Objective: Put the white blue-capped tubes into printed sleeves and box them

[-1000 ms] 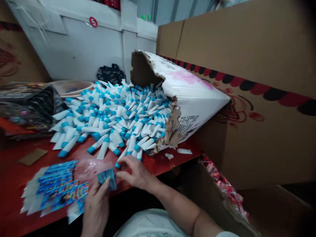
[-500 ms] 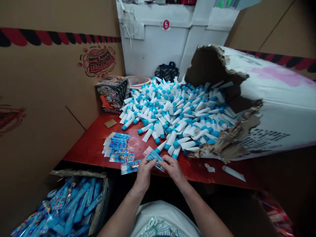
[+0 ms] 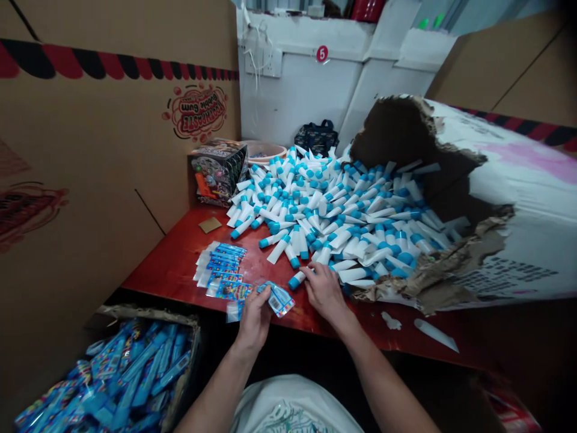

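A heap of white tubes with blue caps (image 3: 324,210) spills across the red table (image 3: 166,264) from a torn white sack (image 3: 509,198). My right hand (image 3: 324,293) lies at the heap's front edge, its fingers closed on one tube (image 3: 283,282) near the blue cap. My left hand (image 3: 255,319) holds a blue printed blister card (image 3: 278,299) by its lower corner. A stack of similar cards (image 3: 223,273) lies just left of that hand, partly overlapping.
An open carton of blue packets (image 3: 108,379) stands below the table's left edge. Printed cardboard panels (image 3: 103,132) rise on the left. A toy box (image 3: 219,171), a pink basin (image 3: 265,151) and a dark bag (image 3: 318,138) stand at the back. A loose tube (image 3: 435,335) lies front right.
My right hand has let go of the card and moved right onto a tube. My left hand keeps the card. The view has swung left since the oldest frame.
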A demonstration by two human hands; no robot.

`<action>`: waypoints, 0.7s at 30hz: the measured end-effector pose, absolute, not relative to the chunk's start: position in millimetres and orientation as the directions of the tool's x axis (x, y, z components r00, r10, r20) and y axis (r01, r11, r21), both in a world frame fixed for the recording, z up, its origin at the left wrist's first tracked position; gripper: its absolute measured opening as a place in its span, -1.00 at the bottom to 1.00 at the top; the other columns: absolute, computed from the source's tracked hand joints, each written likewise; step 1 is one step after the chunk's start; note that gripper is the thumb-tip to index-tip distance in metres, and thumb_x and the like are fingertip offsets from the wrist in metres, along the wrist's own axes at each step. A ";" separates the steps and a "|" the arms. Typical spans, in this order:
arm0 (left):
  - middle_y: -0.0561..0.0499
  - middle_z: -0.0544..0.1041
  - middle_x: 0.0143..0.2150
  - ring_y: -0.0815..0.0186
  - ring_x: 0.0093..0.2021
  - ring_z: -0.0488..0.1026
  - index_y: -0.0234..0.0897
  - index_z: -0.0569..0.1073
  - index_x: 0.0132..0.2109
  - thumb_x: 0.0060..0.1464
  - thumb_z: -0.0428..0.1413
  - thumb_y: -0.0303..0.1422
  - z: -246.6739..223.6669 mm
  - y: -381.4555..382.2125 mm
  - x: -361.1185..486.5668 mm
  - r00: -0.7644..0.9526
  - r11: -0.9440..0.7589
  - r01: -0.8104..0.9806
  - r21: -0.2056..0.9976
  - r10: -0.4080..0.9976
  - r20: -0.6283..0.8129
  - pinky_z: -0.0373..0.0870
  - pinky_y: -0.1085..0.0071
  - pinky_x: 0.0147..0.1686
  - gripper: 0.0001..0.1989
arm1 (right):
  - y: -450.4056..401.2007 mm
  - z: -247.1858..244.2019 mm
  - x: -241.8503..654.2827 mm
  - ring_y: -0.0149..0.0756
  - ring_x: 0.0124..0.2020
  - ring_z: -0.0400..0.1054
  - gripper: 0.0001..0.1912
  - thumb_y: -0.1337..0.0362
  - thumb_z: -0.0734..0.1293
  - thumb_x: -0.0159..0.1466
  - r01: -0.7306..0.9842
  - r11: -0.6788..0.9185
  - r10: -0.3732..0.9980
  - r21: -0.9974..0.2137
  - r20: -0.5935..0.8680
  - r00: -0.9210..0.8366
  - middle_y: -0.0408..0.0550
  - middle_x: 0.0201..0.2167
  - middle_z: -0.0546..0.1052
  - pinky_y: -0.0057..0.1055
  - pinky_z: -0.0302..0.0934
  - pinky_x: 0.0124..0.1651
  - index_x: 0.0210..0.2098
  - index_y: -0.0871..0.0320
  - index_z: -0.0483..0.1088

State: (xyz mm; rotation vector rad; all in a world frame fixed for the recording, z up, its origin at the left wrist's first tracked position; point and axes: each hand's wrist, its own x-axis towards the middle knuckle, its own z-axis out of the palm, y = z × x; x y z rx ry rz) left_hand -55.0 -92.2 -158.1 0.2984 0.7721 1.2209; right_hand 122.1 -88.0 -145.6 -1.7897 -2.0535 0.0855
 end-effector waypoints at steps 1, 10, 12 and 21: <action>0.09 0.51 -0.44 0.42 -0.44 0.45 -0.35 0.47 -0.39 -0.22 0.33 -0.38 -158.5 -89.5 -56.6 0.117 0.333 -0.755 0.564 0.916 -0.384 0.37 0.47 -0.34 -0.77 | -82.5 -145.0 121.5 -0.08 0.04 0.20 -0.60 0.41 0.18 0.20 0.969 0.174 0.963 -0.177 0.235 -0.130 0.08 0.05 0.37 -0.18 0.03 0.04 0.01 0.08 0.35; 0.05 0.49 -0.54 0.31 -0.56 0.44 -0.32 0.41 -0.39 -0.11 0.24 -0.38 -158.9 -81.9 -76.0 0.096 0.344 -0.844 0.412 0.852 -0.515 0.38 0.36 -0.53 -0.84 | -67.0 -149.5 110.8 -0.15 -0.10 0.31 -0.76 0.36 0.19 0.19 0.934 0.311 0.938 -0.174 0.217 -0.272 0.04 -0.20 0.50 -0.17 -0.04 0.06 -0.15 0.16 0.36; 0.04 0.48 -0.55 0.30 -0.57 0.43 -0.32 0.39 -0.39 -0.08 0.23 -0.35 -157.7 -81.5 -78.2 0.082 0.334 -0.856 0.393 0.841 -0.535 0.38 0.35 -0.53 -0.84 | -72.4 -146.8 108.4 -0.20 -0.16 0.35 -0.77 0.31 0.21 0.21 0.872 0.324 0.930 -0.367 0.294 -0.222 -0.01 -0.23 0.51 -0.25 0.06 0.00 -0.15 0.16 0.35; 0.12 0.47 -0.52 0.40 -0.54 0.42 -0.32 0.39 -0.38 -0.13 0.28 -0.41 -149.3 -84.4 -66.5 -0.037 0.198 -0.858 0.474 0.896 -0.442 0.40 0.42 -0.45 -0.80 | -113.9 -136.8 93.4 -0.27 -0.23 0.41 -0.67 0.12 0.27 0.23 0.514 0.270 0.958 -0.814 0.278 -0.063 -0.05 -0.20 0.52 -0.41 0.29 -0.16 -0.06 0.12 0.36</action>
